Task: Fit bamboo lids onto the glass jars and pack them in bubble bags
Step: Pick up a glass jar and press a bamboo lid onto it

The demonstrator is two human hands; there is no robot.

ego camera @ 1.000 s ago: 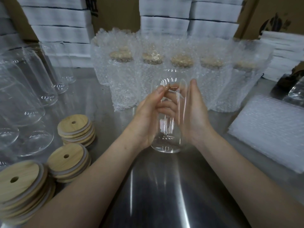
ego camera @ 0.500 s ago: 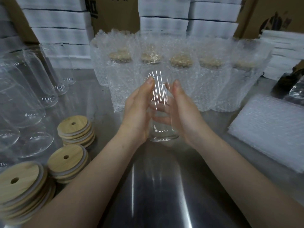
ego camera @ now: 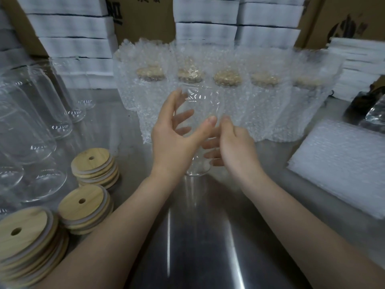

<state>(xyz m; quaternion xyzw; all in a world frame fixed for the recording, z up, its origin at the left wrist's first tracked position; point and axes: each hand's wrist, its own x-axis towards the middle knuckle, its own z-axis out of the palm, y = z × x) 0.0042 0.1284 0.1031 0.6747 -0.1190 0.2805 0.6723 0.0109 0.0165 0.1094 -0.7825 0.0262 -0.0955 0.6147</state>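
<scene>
A clear glass jar (ego camera: 198, 101) without a lid stands upright between my hands, its base (ego camera: 196, 172) just above or on the steel table. My left hand (ego camera: 170, 140) holds it from the left, fingers spread behind the glass and thumb across the front. My right hand (ego camera: 237, 147) grips its lower right side with curled fingers. Three stacks of bamboo lids (ego camera: 91, 161) (ego camera: 83, 203) (ego camera: 23, 230) sit at the near left. Several lidded jars in bubble bags (ego camera: 229, 80) stand in a row behind my hands.
Several empty glass jars (ego camera: 31, 126) lie at the left. A pile of flat bubble bags (ego camera: 341, 163) lies at the right, with a dark object (ego camera: 362, 107) behind it. White slabs (ego camera: 70, 28) and cardboard boxes line the back.
The jar has turned between my hands and shifted slightly. My left fingers have spread wider and its thumb has come across the front. My right hand has slid lower on the jar.
</scene>
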